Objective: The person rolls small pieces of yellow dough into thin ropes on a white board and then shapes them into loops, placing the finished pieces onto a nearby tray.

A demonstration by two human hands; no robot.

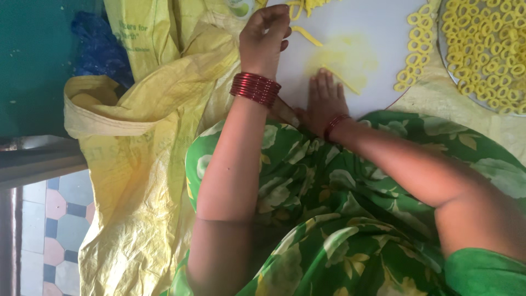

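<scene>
Yellow dough strip (341,79), white board (378,33)

I see a yellow woven sack (139,164) spread at left, a crumpled blue plastic bag (98,49) far left against a teal surface (33,60), patterned floor tiles (57,225) near left, and green floral fabric (329,219) filling the near centre.

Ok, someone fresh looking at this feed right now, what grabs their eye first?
Probably the stack of red bangles on the left hand, which is raised with fingers curled at the edge of the white round board. Next, the right hand pressed flat on a yellow dough strand on that board. At top right, a plate is crowded with small yellow dough rings.
</scene>
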